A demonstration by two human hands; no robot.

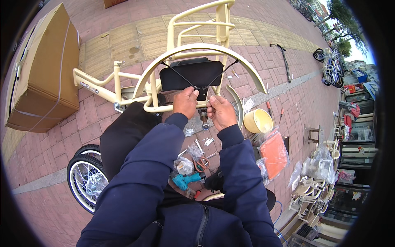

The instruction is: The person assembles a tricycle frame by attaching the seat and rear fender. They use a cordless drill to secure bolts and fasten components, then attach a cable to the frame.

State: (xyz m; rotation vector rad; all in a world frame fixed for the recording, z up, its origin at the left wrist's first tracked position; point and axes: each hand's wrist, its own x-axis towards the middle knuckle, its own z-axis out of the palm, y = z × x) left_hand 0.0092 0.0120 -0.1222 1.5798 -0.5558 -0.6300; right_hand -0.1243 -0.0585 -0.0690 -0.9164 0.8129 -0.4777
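A cream tricycle-like frame [95,87] lies in front of me with a curved cream mudguard [201,46] arching over it. Two thin black stay rods [176,75] run from the mudguard and meet below a black panel [190,77]. At that meeting point my left hand [184,103] pinches the lower end of the stay rods. My right hand [222,112] is close beside it, thumb and fingers pressed together; whatever is between them is too small to make out. Just below the hands a metal axle end [204,121] sticks out towards me.
A blue power drill [187,179], orange-handled scissors [201,164] and spanners lie on the paving between my legs. A yellow basket [258,121] and an orange wrapped package [273,154] are at right. Spoked wheels [87,179] and a large carton [46,74] stand left.
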